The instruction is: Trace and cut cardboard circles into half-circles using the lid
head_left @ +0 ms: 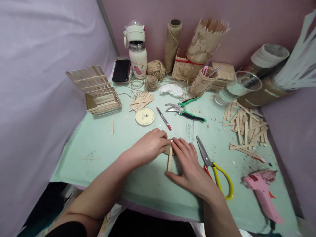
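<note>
Both of my hands rest on the green mat (pixel 103 144) near its front edge. My left hand (pixel 148 146) has its fingers curled and pressed down on a small piece made of wooden craft sticks (pixel 169 157). My right hand (pixel 189 164) lies flat over the same piece, fingers together on top, thumb stretched toward the lower end of one upright stick. Most of the piece is hidden under the fingers.
Scissors with yellow and red handles (pixel 214 168) lie just right of my right hand, a pink glue gun (pixel 261 191) further right. Behind are a clear ruler (pixel 189 130), green pruning shears (pixel 185 110), a red pen (pixel 164 119), a round lid (pixel 144 116), loose sticks (pixel 247 128) and a stick crate (pixel 98 95).
</note>
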A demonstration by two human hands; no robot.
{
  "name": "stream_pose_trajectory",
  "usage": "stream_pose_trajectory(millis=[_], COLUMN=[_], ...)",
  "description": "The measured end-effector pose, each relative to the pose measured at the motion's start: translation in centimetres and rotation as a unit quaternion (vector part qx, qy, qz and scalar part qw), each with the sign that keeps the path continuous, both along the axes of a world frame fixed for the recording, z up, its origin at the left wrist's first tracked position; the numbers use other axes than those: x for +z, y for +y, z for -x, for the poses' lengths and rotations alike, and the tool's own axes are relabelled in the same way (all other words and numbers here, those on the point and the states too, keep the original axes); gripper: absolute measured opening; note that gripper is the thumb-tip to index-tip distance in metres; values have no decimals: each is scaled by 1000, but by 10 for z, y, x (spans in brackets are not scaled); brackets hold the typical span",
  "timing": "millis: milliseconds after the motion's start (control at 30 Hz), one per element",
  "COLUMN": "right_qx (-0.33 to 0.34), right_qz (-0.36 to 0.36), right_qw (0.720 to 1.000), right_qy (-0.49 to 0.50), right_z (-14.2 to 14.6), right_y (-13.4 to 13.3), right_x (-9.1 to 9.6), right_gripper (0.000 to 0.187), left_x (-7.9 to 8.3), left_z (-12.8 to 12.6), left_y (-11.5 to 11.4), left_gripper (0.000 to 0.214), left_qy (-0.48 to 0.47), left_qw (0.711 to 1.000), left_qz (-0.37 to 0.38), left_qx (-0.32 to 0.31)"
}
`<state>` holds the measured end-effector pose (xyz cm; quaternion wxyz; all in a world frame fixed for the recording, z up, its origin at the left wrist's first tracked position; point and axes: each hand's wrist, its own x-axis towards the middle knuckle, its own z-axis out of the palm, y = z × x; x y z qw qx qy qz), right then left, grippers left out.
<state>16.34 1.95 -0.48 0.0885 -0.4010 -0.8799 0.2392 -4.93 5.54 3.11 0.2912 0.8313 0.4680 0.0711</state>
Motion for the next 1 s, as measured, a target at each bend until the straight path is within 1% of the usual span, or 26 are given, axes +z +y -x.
stream_pose_trajectory(millis=[233,467,600,800,1000], right_qx=[-1,-3,-3,-11,-10], right_qz=[6,6,7,12,13], right_qw=[1000,1000,1000,1000,1000], right_qy=[16,9,4,15,19], right_z=[1,2,1,1,2], right_y=[1,1,1,1,0], right_x=[1,1,1,2,2], right_gripper=[98,96,93,93,95], left_x=[0,4,2,-1,-3], left_z=[0,-1,-2,-4,-6], left_y=[1,-2,-2,-6,-9], left_gripper=[21,38,46,34,34], left_qy=[36,51,52,62,65], left_qw=[999,999,999,998,997], left_qz=[-12,-5,-14,-23,-32], left_qx=[-8,-5,-9,-12,-4])
